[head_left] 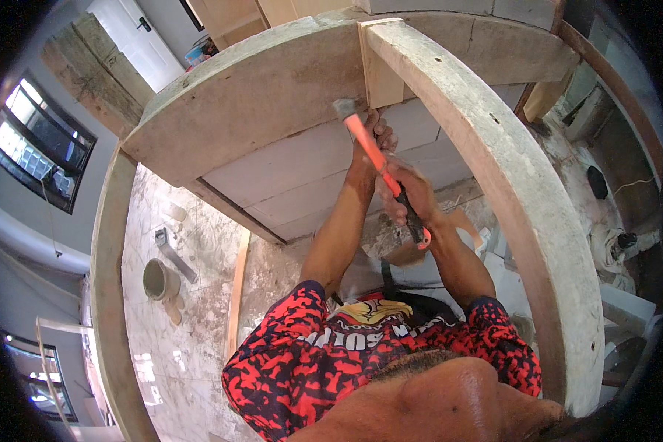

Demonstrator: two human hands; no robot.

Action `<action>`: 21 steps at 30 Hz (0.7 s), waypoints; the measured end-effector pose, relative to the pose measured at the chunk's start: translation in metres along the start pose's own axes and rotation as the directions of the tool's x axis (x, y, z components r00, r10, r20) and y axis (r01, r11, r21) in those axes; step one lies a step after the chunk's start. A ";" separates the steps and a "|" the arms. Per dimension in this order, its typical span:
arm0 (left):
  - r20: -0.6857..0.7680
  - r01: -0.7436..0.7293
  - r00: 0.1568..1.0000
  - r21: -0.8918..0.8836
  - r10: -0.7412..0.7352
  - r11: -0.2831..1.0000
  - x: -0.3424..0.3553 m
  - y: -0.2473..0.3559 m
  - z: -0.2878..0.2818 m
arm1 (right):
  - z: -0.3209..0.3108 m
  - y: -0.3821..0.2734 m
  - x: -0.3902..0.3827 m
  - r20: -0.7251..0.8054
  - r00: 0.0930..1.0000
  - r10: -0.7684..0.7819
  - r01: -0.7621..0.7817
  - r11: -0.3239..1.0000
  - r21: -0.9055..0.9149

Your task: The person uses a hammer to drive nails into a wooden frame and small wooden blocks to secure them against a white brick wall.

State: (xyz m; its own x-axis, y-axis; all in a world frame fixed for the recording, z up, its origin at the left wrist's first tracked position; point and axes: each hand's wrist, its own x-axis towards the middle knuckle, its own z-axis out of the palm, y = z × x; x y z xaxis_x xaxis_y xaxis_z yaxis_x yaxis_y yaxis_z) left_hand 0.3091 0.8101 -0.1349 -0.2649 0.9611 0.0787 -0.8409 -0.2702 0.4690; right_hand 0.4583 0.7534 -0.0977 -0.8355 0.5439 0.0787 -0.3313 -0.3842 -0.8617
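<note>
My right hand [409, 195] grips the black end of an orange-handled hammer [376, 158]. Its grey metal head [344, 108] is raised close to the lower edge of a curved wooden formwork board [258, 96]. My left hand [376, 140] reaches up behind the hammer handle, fingers curled by a small light wooden block [379, 74] set against the curved boards. I cannot tell whether that hand holds anything. A second curved plank [523, 191] arcs down on the right. Grey block wall [302, 177] stands behind my arms.
A grey bucket [157, 278] and a metal tool [171, 250] lie on the pale tiled floor [177, 346] at left. A long wooden strip [236, 295] lies beside them. Windows [40, 144] are at far left, a white door [136, 37] at top, rubble at right.
</note>
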 end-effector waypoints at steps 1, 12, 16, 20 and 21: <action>0.053 0.012 0.999 0.003 -0.012 1.000 0.002 0.003 -0.006 | 0.001 0.001 -0.003 0.009 0.999 0.034 -0.034 0.999 -0.008; -0.045 0.009 0.999 0.006 -0.008 1.000 -0.010 0.009 0.006 | -0.051 0.017 -0.044 -0.347 0.845 -0.408 0.079 0.736 -0.672; 0.010 0.041 0.999 -0.027 -0.041 0.999 -0.014 0.011 0.015 | -0.107 -0.059 -0.034 -0.159 0.624 -0.765 -0.006 0.199 -0.980; -0.023 -0.033 0.999 -0.037 0.032 0.999 -0.013 0.020 -0.010 | -0.069 -0.149 0.002 0.077 0.565 -0.822 -0.037 -0.118 -0.992; 0.017 0.021 1.000 -0.053 -0.020 0.998 -0.009 0.007 -0.001 | -0.057 -0.176 -0.008 0.107 0.545 -0.831 -0.114 -0.200 -0.973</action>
State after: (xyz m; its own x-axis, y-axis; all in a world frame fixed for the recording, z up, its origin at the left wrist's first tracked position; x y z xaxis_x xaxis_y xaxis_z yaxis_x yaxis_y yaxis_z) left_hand 0.3048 0.7999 -0.1330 -0.2394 0.9672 0.0844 -0.8701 -0.2523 0.4233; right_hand 0.5485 0.8595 0.0246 -0.2274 0.5358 0.8131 0.5879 0.7412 -0.3240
